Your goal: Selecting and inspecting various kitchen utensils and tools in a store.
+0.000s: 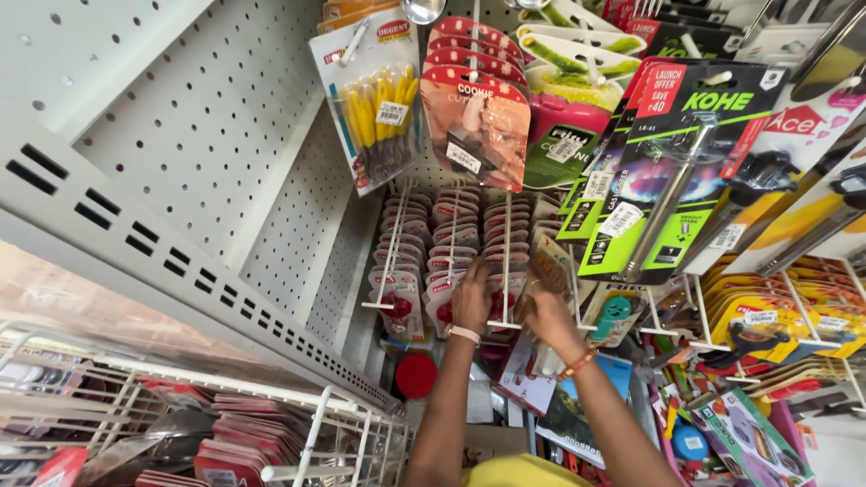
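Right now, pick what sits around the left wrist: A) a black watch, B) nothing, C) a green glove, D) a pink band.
D: a pink band circles the wrist just below the left hand, which reaches up to the carded packs on the white display hook.

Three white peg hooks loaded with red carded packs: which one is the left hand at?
The rightmost peg hook: the left hand is at the red packs hanging there; the other two hooks stand clear to its left.
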